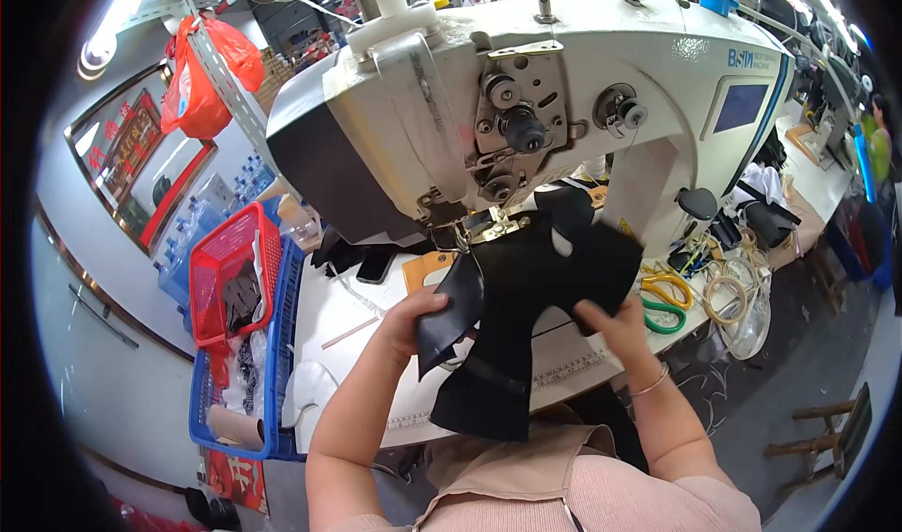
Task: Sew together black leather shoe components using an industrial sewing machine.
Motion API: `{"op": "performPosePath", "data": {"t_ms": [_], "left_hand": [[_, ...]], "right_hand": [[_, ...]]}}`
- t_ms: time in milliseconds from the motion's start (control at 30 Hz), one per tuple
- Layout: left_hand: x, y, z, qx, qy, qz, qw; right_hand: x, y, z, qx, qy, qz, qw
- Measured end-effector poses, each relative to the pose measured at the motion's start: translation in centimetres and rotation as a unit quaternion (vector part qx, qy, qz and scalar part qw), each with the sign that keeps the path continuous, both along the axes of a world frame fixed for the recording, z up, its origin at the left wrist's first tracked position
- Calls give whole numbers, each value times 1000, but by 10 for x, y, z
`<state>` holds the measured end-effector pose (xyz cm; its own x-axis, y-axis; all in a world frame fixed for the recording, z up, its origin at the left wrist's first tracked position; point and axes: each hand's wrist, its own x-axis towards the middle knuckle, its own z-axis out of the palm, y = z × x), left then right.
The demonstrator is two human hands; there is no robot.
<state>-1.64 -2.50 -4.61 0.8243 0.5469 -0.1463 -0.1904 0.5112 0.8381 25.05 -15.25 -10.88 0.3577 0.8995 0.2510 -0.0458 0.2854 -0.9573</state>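
Black leather-like pieces (526, 316) hang from under the sewing machine (526, 109), their upper edge at the presser foot (489, 226) and the rest draped over the bench (348, 335) edge toward the person. The left hand (409, 320) pinches a glossy flap, fingers closed on it; the right hand (615, 325) grips the far edge, fingers curled shut. Holding both sides taut and level would likely keep the seam straight. I cannot tell whether the needle is down. Scissors (669, 292) with yellow and green handles lie just beside the right hand; a red basket (230, 269) sits in a blue crate (272, 382) at left, well apart.
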Motion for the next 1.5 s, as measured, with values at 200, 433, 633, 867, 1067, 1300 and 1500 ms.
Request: {"op": "performPosePath", "data": {"t_ms": [200, 433, 633, 867, 1067, 1300, 1500], "left_hand": [[-3, 13, 21, 150, 112, -23, 982], [22, 11, 48, 128, 251, 42, 959], [14, 20, 38, 45, 128, 22, 991], [20, 4, 19, 16, 173, 68, 982], [18, 4, 28, 38, 199, 49, 978], [18, 10, 35, 65, 228, 31, 971], [20, -1, 45, 72, 251, 50, 964]], "right_hand": [[-5, -19, 19, -11, 259, 132, 957], [-1, -20, 28, -54, 287, 142, 946], [-2, -21, 35, -34, 314, 134, 939], [-9, -25, 28, -51, 303, 128, 943], [-13, -27, 33, -50, 312, 125, 941], [-12, -26, 32, -54, 313, 110, 942], [-11, -29, 41, -21, 303, 122, 945]]}}
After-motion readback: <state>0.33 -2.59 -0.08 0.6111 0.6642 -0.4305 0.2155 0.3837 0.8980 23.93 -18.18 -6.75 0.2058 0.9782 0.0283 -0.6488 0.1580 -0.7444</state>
